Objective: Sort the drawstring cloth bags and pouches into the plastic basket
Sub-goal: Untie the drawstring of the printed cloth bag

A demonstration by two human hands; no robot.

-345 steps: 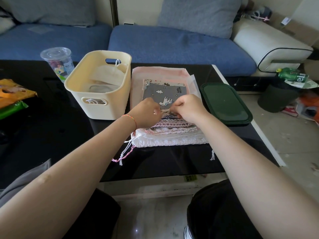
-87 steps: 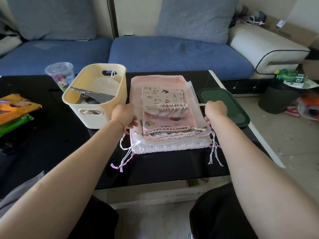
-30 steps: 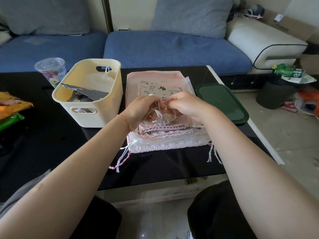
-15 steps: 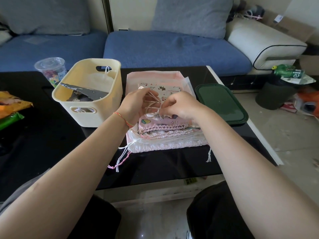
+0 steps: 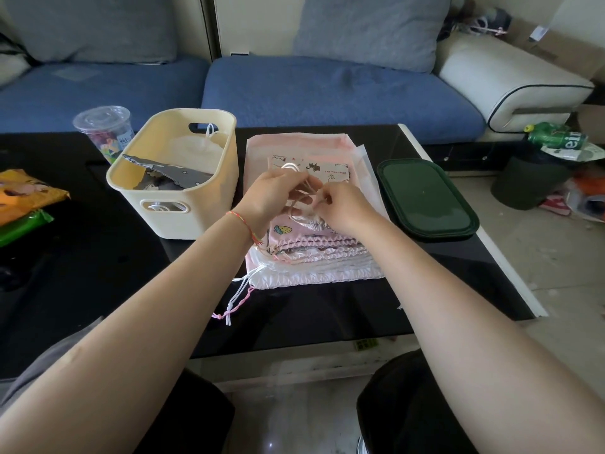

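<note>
A stack of drawstring cloth bags (image 5: pixel 314 257) lies on the black table, pink and white ones with gathered tops. On top rests a cream pouch with small animal prints (image 5: pixel 330 167). My left hand (image 5: pixel 275 196) and my right hand (image 5: pixel 343 208) meet over this pouch, both pinching its thin drawstring cord (image 5: pixel 302 188), which loops between my fingers. The cream plastic basket (image 5: pixel 183 191) stands just left of the stack. Inside it are a grey patterned pouch (image 5: pixel 176 176) and a white bag (image 5: pixel 196 147).
A dark green lid (image 5: pixel 425 198) lies right of the stack near the table's right edge. A clear plastic cup (image 5: pixel 104 129) stands behind the basket on its left. Snack packets (image 5: pixel 23 198) sit at the far left. A blue sofa (image 5: pixel 327 90) runs behind the table.
My hands stay together over the top pouch. The cord loop is drawn higher between my fingers than half a second ago. The grey pouch went into the basket earlier.
</note>
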